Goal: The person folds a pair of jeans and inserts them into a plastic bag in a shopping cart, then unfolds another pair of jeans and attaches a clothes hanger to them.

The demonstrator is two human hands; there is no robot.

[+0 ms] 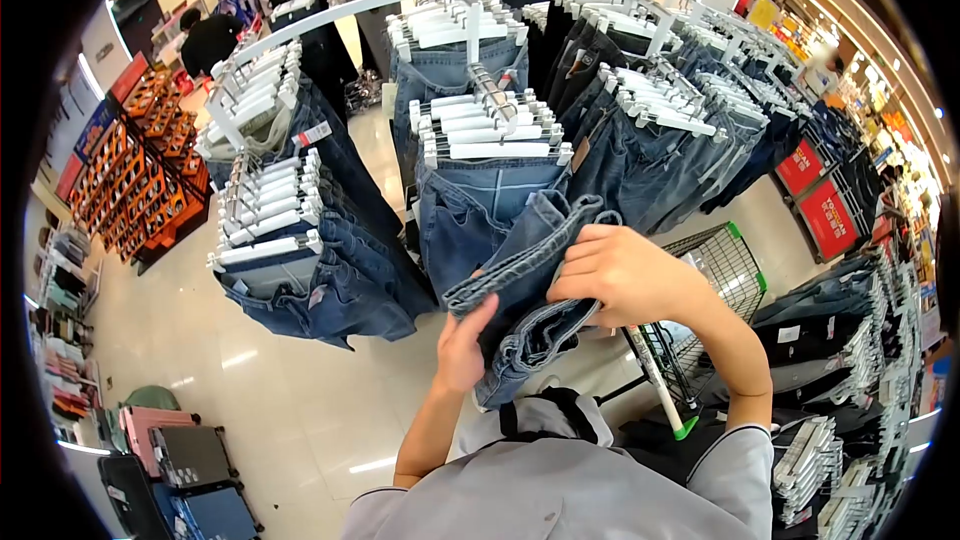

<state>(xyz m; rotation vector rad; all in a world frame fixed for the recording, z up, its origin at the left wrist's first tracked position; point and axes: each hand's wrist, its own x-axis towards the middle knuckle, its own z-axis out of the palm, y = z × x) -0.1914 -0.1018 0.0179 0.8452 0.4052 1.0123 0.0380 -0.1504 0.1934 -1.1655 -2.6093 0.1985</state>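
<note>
Both of my hands grip a folded pair of dark blue jeans (530,265) in front of my chest. My left hand (466,345) is closed on the lower left side, its thumb lying along the thick folded edge. From the right, my right hand (620,275) clasps the fabric with curled fingers. A rolled or folded end of the denim hangs below, near my right wrist. Just beyond, more jeans (465,215) hang from white clip hangers (495,130) on a rack. Part of the held pair overlaps them in view.
More hanging jeans (315,280) are on the left. A shopping cart (725,265) with green corners stands at the right, by another clothes rack (850,390). Suitcases (195,460) are on the floor at lower left. Behind them is an orange display stand (145,165). A person (208,40) is farther back.
</note>
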